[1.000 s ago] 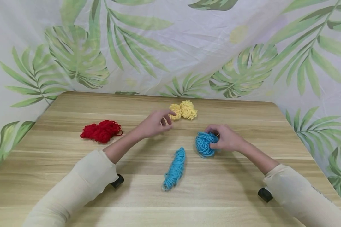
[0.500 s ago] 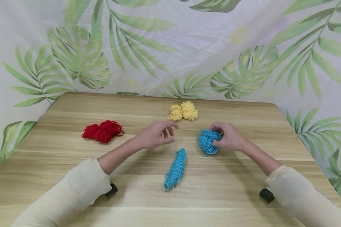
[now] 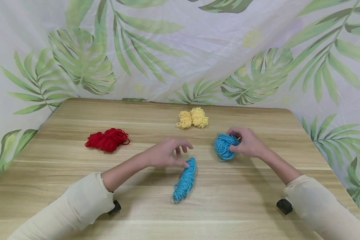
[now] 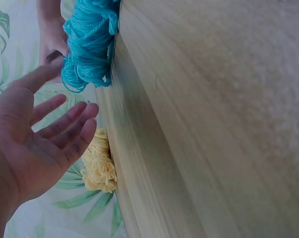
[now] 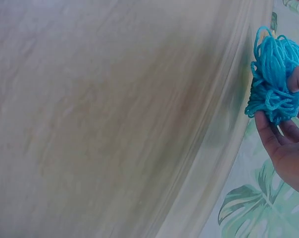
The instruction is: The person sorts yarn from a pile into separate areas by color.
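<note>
In the head view my right hand (image 3: 247,142) grips a round blue yarn bundle (image 3: 224,147), with thumb and fingers around its right side. The right wrist view shows the same yarn bundle (image 5: 275,74) with loose loops at its top and the fingers curled beneath. My left hand (image 3: 168,152) holds nothing; its fingers are spread and relaxed, the thumb tip right at the upper end of a long blue yarn skein (image 3: 184,181) lying on the table. In the left wrist view the left hand (image 4: 40,134) shows its palm, with blue yarn beyond the thumb.
A red yarn bundle (image 3: 108,140) lies at the left of the wooden table (image 3: 222,206). Two small yellow yarn bundles (image 3: 198,117) sit side by side near the back edge. Behind the table hangs a leaf-print cloth (image 3: 174,50).
My left hand has come back from beside the yellow yarn to the top of the long blue skein. The right hand has shifted slightly right and back with its blue bundle.
</note>
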Tool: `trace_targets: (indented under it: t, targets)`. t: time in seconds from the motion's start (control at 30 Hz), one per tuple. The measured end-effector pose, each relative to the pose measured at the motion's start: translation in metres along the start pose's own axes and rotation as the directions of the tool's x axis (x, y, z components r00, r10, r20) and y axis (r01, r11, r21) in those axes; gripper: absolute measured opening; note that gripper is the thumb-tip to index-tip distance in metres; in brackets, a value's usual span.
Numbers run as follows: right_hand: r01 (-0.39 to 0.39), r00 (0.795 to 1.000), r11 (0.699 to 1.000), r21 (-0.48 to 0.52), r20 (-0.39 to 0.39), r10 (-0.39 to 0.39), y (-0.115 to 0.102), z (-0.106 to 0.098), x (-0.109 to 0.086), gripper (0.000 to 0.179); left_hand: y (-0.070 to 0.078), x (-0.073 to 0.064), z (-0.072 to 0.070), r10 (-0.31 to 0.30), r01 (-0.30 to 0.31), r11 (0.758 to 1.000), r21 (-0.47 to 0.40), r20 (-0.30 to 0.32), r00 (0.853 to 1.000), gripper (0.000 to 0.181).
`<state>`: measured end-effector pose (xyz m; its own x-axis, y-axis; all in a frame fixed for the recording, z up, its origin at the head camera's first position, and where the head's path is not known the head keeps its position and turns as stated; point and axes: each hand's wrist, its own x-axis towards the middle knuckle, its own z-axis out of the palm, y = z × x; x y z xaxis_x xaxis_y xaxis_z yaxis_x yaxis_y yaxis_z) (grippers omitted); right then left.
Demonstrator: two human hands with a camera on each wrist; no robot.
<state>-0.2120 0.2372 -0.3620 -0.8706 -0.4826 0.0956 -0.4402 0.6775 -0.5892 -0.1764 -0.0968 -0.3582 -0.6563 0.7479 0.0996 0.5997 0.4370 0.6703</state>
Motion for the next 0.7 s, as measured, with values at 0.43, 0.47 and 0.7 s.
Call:
trace_targets:
  t: [0.43, 0.47, 0.7]
  targets:
    - [-0.033, 0.998, 0.999, -0.020, -0.046, 0.032, 0.012, -0.012, -0.002, 0.033, 0.004, -0.002, 0.004, 0.009, -0.004, 1.000, -0.025, 0.197, 0.980, 0.079]
    - [-0.034, 0.998, 0.999, -0.022, -0.052, 0.033, 0.014, -0.013, -0.002, 0.033, 0.004, -0.002, 0.004, 0.011, -0.006, 1.000, -0.026, 0.207, 0.978, 0.080]
    - [-0.069, 0.995, 0.997, -0.017, -0.077, 0.068, 0.021, -0.019, -0.004, 0.033, 0.003, 0.000, 0.007, 0.051, -0.070, 0.995, 0.065, 0.257, 0.965, 0.089]
